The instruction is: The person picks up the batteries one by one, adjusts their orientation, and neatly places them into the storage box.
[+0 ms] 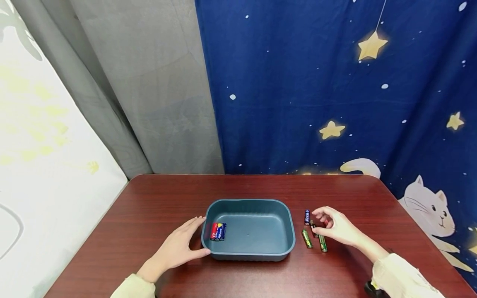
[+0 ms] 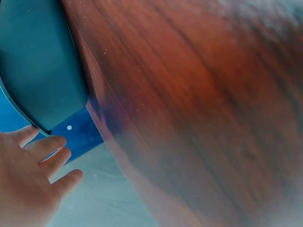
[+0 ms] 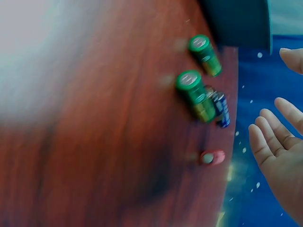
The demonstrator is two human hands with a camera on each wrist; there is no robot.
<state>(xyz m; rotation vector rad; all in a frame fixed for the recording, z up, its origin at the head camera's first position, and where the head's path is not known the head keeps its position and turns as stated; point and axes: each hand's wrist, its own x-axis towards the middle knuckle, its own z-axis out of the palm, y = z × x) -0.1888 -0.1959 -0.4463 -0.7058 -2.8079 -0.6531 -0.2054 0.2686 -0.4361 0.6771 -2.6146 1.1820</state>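
Note:
A blue-grey plastic basin (image 1: 249, 253) stands on the table, with a red battery (image 1: 213, 231) and two blue batteries lying side by side at its left end. My left hand (image 1: 179, 245) spans the basin's left side, its fairly straight fingers and thumb right at the rim. Over a loose group of batteries to the basin's right hovers my right hand (image 1: 337, 227), thumb and fingers apart and nothing between them. That group has a blue battery (image 1: 307, 217), a dark one (image 1: 314, 228), two green ones (image 3: 195, 94) and a red one (image 3: 212, 157), partly hidden by the hand in the head view.
The reddish-brown wooden table (image 1: 167, 190) ends at a back edge against a grey curtain (image 1: 156, 91) and a blue star-patterned curtain (image 1: 283, 82). A white patterned cloth (image 1: 44, 174) hangs along the left side.

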